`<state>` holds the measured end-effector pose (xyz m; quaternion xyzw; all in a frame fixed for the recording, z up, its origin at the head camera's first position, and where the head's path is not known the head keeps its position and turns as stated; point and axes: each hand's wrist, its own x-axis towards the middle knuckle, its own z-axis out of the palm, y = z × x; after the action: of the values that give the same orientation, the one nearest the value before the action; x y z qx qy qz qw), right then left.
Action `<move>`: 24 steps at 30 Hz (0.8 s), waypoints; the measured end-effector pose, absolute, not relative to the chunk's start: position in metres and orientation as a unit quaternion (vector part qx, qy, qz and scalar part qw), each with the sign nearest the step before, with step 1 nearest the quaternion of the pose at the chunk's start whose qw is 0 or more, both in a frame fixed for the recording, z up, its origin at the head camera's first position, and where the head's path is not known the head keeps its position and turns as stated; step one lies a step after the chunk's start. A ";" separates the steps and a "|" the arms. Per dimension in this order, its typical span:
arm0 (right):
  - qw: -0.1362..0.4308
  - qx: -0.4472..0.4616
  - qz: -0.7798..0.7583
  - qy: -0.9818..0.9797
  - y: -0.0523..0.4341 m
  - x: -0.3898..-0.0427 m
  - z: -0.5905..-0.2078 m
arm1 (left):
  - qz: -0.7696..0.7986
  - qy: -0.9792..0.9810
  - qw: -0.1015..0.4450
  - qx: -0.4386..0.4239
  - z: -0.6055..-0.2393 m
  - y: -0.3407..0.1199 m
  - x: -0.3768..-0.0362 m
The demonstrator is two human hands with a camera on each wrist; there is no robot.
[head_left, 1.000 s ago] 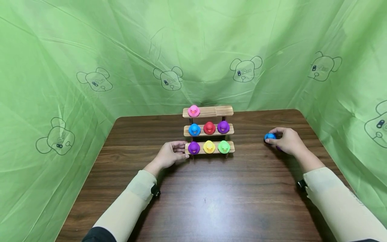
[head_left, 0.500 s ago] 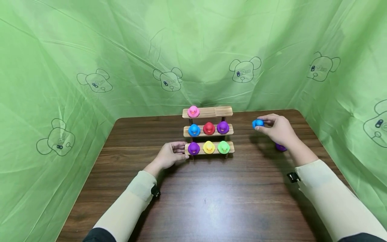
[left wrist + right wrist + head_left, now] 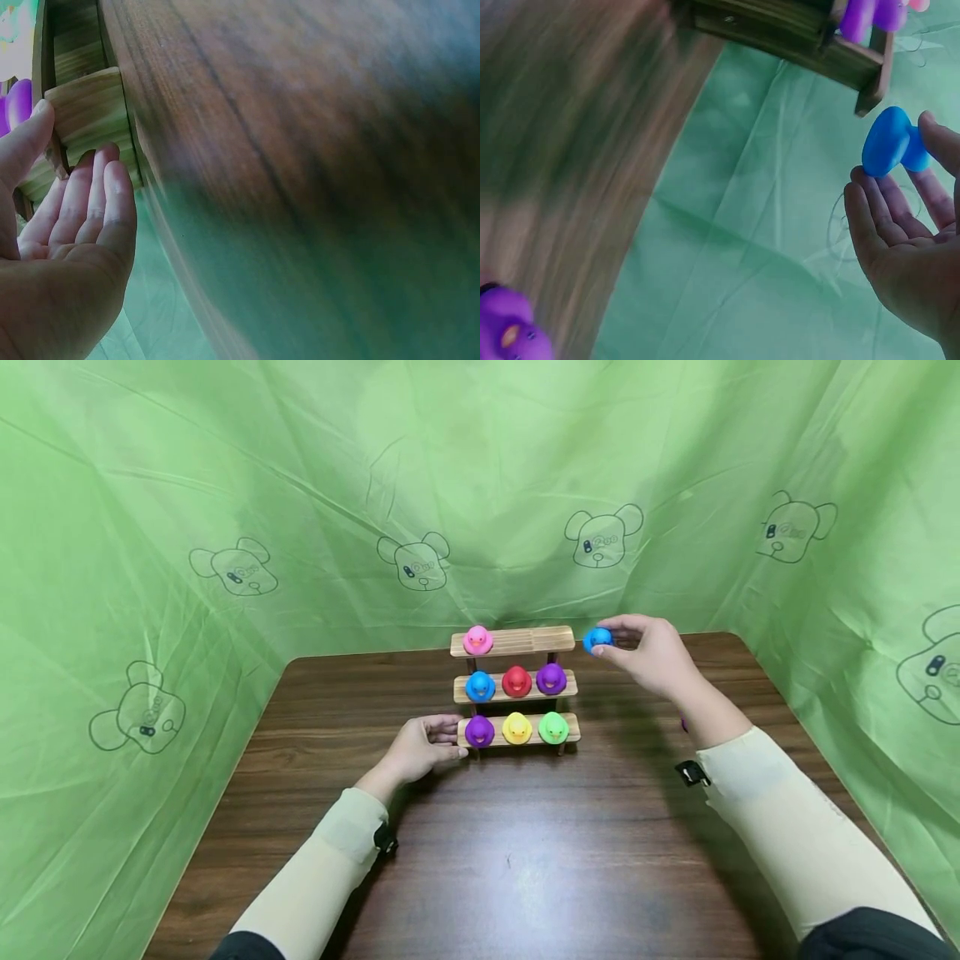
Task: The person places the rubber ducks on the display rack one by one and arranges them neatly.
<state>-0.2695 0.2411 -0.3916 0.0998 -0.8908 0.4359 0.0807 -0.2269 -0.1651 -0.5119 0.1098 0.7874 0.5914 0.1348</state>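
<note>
We pinch a blue duck (image 3: pixel 597 639) in our right hand (image 3: pixel 651 653) beside the rack's (image 3: pixel 516 685) top shelf at frame centre, which holds one pink duck (image 3: pixel 477 640). Lower shelves look full; our left hand (image 3: pixel 420 747) grips the rack's bottom shelf.

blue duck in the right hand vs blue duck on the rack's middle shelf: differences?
The small blue rubber duck pinched in the right hand is in the air beside the top shelf of the three-tier wooden rack; the blue rubber duck on the middle shelf sits at the left end, untouched. The held one is partly hidden by fingers; the shelved one is in full view, facing front. Both share colour and look similar in size.
</note>
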 end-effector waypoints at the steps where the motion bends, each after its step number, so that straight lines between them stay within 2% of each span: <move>1: 0.082 0.103 0.438 -0.889 0.238 -0.270 -0.389 | 0.592 0.787 0.134 0.110 -0.512 -0.165 -0.227; 14: 0.076 0.138 0.463 -0.872 0.193 -0.284 -0.376 | 0.592 0.786 0.135 0.113 -0.510 -0.166 -0.226; 24: 0.046 0.159 0.473 -0.865 0.161 -0.297 -0.378 | 0.591 0.787 0.136 0.112 -0.511 -0.165 -0.226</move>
<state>-0.2973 0.1610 -0.3778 0.1586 -0.8653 0.4733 0.0461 -0.2260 -0.1654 -0.5107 0.1119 0.7869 0.5914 0.1358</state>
